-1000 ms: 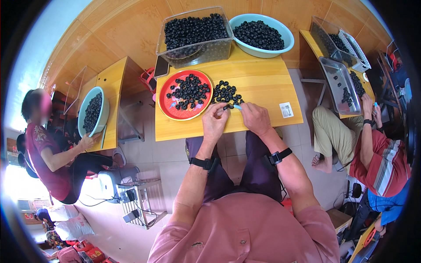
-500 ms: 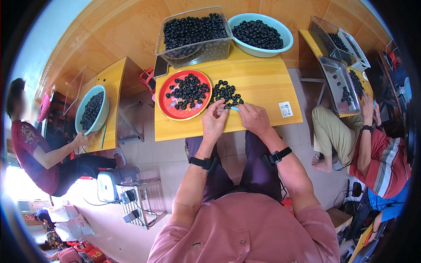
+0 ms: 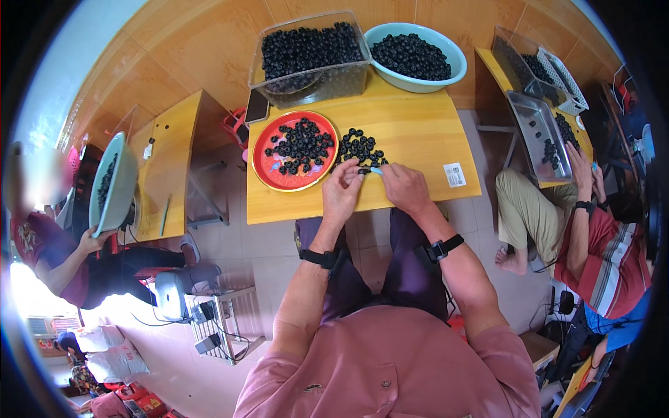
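My left hand [image 3: 339, 191] is closed in a pinch on a small black round piece [image 3: 362, 171] above the near edge of the yellow table [image 3: 418, 129]. My right hand [image 3: 405, 187] grips a slim light-blue-handled tool [image 3: 376, 171], its tip up against that piece; the tip itself is too small to make out. Just beyond my fingers lies a loose group of black ring-like pieces [image 3: 359, 145]. To the left of it sits a round red tray [image 3: 263, 166] with a heap of the same pieces, some showing a hole.
A clear plastic bin [image 3: 320, 89] and a light-blue basin [image 3: 418, 85], both full of black pieces, stand at the back. A dark flat phone-like object [image 3: 256, 108] lies left, a white label [image 3: 454, 175] right. Co-workers sit both sides; the left one holds a tilted basin [image 3: 122, 191].
The co-worker on the left has lifted a basin off the table and tipped it toward themselves. My hands have stayed in nearly the same place, still holding the piece and the tool.
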`<state>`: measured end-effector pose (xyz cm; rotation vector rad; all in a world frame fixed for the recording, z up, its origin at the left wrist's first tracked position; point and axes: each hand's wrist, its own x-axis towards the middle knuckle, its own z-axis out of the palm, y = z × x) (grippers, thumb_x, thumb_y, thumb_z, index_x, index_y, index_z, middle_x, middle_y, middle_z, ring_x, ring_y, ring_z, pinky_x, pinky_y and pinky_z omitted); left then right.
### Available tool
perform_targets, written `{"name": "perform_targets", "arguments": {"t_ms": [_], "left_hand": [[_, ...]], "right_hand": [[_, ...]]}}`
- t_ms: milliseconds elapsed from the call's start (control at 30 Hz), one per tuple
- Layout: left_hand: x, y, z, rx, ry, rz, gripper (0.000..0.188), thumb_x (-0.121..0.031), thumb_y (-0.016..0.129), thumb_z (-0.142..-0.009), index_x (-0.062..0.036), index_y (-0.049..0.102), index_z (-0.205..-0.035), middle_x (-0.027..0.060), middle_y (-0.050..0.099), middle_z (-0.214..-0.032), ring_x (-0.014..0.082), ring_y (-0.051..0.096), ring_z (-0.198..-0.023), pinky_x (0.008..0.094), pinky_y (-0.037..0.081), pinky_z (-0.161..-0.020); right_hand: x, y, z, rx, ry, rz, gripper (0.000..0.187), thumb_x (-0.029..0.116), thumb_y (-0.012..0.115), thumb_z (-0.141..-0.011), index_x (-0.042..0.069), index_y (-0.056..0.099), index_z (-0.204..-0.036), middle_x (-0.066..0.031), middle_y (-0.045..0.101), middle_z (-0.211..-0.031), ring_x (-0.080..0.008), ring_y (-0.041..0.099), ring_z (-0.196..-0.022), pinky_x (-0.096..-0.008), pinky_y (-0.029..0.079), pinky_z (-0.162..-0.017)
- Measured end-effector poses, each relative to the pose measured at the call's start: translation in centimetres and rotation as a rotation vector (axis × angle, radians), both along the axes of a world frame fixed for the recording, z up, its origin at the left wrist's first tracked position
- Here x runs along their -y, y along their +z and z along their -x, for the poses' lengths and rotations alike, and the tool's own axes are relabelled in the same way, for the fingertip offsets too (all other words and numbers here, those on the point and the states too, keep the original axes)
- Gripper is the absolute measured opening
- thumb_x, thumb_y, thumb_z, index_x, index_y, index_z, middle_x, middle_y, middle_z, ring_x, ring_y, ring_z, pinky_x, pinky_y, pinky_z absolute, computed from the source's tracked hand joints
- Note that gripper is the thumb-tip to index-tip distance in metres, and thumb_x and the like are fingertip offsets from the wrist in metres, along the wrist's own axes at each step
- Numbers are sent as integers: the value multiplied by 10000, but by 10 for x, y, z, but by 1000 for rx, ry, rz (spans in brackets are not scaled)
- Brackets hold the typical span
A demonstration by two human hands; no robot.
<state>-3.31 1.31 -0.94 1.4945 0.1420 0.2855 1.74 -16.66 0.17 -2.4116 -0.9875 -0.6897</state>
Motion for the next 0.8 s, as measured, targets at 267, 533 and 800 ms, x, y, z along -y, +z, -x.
{"name": "perform_targets", "arguments": {"t_ms": [267, 533, 800], "left_hand": [[-25, 21, 13, 248, 251, -487, 192, 20, 733, -896, -15, 748, -1084, 104, 708, -993, 172, 686, -896, 281, 552, -808], [-63, 59, -6, 335, 356, -1032, 228, -24, 722, -902, -38, 713, -1130, 140, 675, -982, 314, 669, -923, 404, 549, -836], [-15, 12, 7, 112, 140, -1131, 242, -55, 687, -915, -26, 695, -1155, 194, 622, -939, 391, 666, -866, 475, 548, -765]], "right_hand": [[-1, -6, -3, -13, -84, -62, 147, 161, 664, -933, 98, 562, -849, -80, 582, -744, -279, 663, -686, -430, 530, -569], [0, -7, -6, -32, -82, -131, 125, 155, 654, -936, 85, 568, -879, -94, 602, -765, -306, 676, -713, -459, 539, -580], [-2, -8, -5, -38, -85, -120, 120, 155, 643, -945, 80, 574, -881, -101, 612, -769, -320, 680, -718, -470, 544, -593]]}}
